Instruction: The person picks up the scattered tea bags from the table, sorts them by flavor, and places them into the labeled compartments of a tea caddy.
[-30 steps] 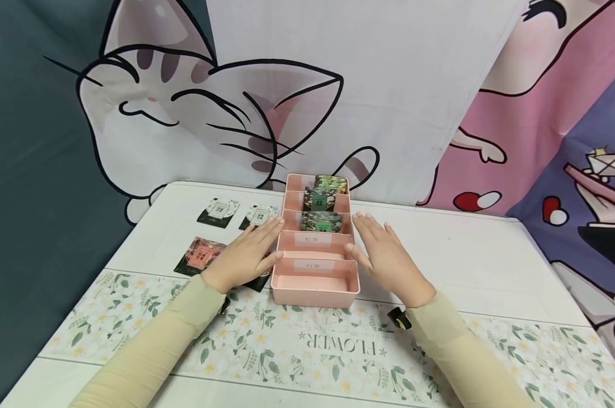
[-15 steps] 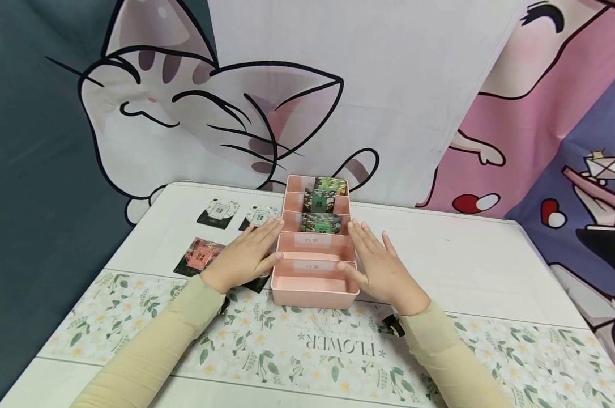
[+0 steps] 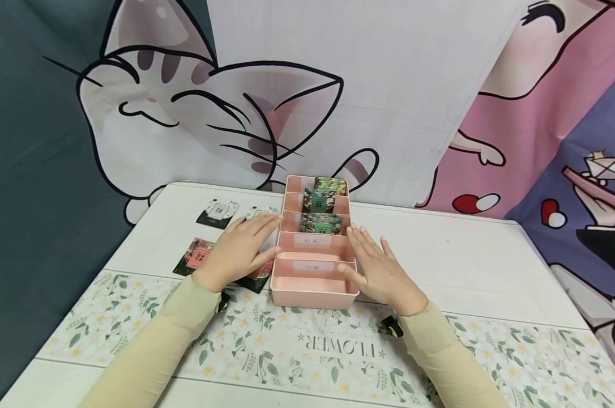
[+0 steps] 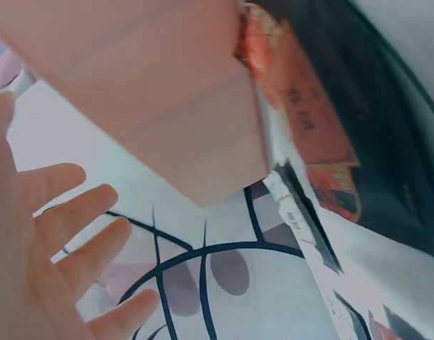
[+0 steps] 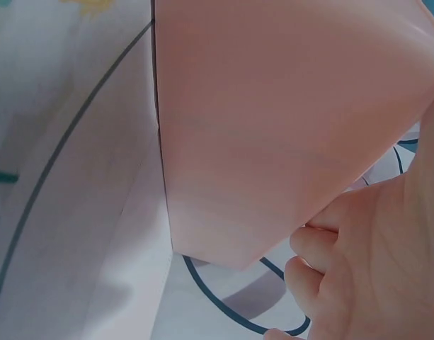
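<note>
A long pink divided box (image 3: pixel 315 299) stands on the table, its two near compartments labelled and bare inside. Green tea packets (image 3: pixel 321 223) stand in the three far compartments. My left hand (image 3: pixel 238 252) hovers with fingers spread, left of the box, over tea packets lying on the table; it holds nothing. In the left wrist view a gap shows between those fingers and the box wall (image 4: pixel 167 106). At the right side, my right hand (image 3: pixel 384 275) lies along the box with straight fingers, thumb over the rim. Its fingertips meet the box's edge in the right wrist view.
Left of the box lie white-and-black tea packets (image 3: pixel 218 212) and red-and-black ones (image 3: pixel 194 256), some partly hidden under the left hand. A flowered band (image 3: pixel 338 340) crosses the table's front. Behind the table hangs a cat-print cloth (image 3: pixel 414 102).
My right hand has moved left and slightly toward me, against the box, thumb coming over its rim. My left hand has shifted slightly left, showing more of the red packet beneath. The box stays put.
</note>
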{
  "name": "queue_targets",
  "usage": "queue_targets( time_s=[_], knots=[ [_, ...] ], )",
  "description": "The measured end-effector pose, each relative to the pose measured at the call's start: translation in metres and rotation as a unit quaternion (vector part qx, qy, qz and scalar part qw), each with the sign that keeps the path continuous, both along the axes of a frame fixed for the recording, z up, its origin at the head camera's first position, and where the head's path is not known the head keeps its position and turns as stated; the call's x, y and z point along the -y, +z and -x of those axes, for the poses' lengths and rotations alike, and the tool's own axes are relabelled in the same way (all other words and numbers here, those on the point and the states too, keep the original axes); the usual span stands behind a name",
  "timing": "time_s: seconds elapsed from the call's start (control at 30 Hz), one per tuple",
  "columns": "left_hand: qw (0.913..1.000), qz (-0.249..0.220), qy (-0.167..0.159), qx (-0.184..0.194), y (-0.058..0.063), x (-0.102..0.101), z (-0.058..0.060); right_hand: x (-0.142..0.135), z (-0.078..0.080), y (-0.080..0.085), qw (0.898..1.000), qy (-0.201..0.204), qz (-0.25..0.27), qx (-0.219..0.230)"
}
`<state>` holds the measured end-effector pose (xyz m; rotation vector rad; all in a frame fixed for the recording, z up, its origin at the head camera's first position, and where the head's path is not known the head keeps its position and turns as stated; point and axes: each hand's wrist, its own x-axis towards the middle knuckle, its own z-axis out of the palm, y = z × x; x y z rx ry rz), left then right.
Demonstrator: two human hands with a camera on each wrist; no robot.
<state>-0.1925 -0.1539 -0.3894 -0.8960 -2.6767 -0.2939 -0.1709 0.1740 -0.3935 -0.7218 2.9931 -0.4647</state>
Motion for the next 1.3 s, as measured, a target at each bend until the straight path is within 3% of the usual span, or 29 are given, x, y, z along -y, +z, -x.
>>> queue_targets(
  time_s=[0.13,0.23,0.47,0.6,0.83,1.07,1.13,1.3],
  knots=[
    [0.9971,-0.060,0.018,-0.042,0.001,0.006,-0.004,0.002,0.000,-0.001,1.000,0.004,0.007,0.006],
    [0.9924,-0.109,0.043,-0.038,0.003,0.009,-0.008,0.003,0.000,-0.002,1.000,0.005,0.009,0.006],
    [0.9756,-0.167,0.116,0.083,0.003,0.012,-0.007,0.001,0.000,-0.005,1.000,0.000,0.009,0.009],
    [0.9641,-0.173,0.143,0.141,0.000,0.014,-0.004,-0.001,0.001,-0.004,1.000,0.001,0.013,0.008],
    [0.9495,-0.167,0.158,0.214,-0.005,0.014,-0.001,-0.002,0.001,-0.004,1.000,0.005,0.010,0.010],
    [0.9371,-0.115,0.181,0.275,-0.010,0.015,-0.001,-0.003,0.000,-0.002,1.000,0.008,0.016,0.012],
    [0.9343,-0.104,0.186,0.286,-0.011,0.015,-0.001,-0.002,0.000,-0.002,1.000,0.008,0.018,0.014],
    [0.9371,-0.096,0.190,0.277,-0.014,0.016,-0.001,0.000,0.002,-0.002,1.000,0.005,0.022,0.020]
  ],
)
